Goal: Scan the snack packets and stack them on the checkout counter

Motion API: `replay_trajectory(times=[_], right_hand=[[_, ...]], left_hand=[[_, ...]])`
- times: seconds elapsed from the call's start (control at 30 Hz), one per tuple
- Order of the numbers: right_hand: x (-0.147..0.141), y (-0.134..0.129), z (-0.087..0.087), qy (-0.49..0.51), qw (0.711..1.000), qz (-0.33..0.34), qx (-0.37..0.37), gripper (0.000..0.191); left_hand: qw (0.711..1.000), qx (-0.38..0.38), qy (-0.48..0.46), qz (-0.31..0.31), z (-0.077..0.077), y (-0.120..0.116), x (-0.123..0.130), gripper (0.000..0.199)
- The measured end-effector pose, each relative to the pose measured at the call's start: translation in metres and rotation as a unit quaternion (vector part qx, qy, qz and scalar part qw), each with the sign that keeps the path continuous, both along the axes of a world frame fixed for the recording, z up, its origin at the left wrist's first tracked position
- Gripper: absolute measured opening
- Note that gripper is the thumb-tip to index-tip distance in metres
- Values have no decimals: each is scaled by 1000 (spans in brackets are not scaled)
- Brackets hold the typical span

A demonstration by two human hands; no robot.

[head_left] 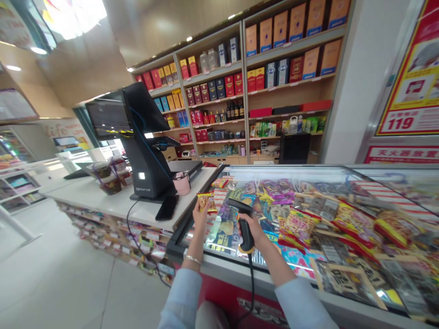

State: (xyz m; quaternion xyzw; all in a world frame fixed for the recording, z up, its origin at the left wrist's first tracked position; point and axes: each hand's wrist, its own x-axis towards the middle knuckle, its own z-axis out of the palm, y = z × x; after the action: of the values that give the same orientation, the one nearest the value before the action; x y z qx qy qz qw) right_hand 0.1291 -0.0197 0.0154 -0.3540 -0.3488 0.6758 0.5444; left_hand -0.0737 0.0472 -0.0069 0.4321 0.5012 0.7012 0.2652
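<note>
- A small yellow and red snack packet (206, 202) was held up near the left edge of a glass-topped case (174, 246), close to the white bench (80, 196).
- The person's left hand (200, 214) grasped this packet between thumb and fingers; a thin bracelet (192, 259) circled that wrist.
- Just to the right, a black handheld scanner (246, 230) stood roughly upright, its head turned left towards the packet.
- The right hand (254, 229) was wrapped around the scanner's handle, and a black cord (253, 278) ran down from it past the near side of the case.
- Many colourful snack bags were spread across the case, including a larger yellow and red bag (298, 226) to the right of the scanner. Which bags lay on the glass and which beneath it could not always be told.
- On the bench to the left, a black phone (167, 208) lay flat near the edge, with a pink cup (181, 183) just beyond it.
- Left of the cup stood a black checkout terminal (147, 164), and further left were lidded tubs (110, 183).
- On the far side, wall shelves (290, 95) held rows of boxes and bottles; a red and yellow poster (409, 87) hung at the right.
</note>
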Motion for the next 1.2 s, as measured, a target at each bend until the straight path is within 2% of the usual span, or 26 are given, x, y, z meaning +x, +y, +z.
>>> replay_trajectory(times=[0.4, 0.73, 0.93, 1.0, 1.07, 1.13, 1.2], right_hand=[[0, -1, -1, -19, 999, 18, 17, 25], [0, 0, -4, -12, 1000, 14, 12, 24], [4, -9, 6, -10, 1000, 7, 2, 21], [13, -18, 14, -17, 1000, 11, 15, 21], [27, -30, 22, -20, 999, 11, 36, 22], [44, -44, 29, -15, 998, -5, 53, 23], [63, -62, 33, -7, 997, -36, 64, 24]], left_hand=[[1000, 6, 1, -9, 9, -8, 6, 44], [1000, 11, 4, -13, 5, -6, 4, 44], [1000, 10, -14, -5, 5, -2, 3, 49], [999, -4, -28, -27, 10, -5, 8, 52], [996, -25, -33, -80, 18, -10, 20, 55], [990, -44, -22, -134, 28, -15, 38, 57], [986, -51, -3, -161, 37, -21, 62, 57]])
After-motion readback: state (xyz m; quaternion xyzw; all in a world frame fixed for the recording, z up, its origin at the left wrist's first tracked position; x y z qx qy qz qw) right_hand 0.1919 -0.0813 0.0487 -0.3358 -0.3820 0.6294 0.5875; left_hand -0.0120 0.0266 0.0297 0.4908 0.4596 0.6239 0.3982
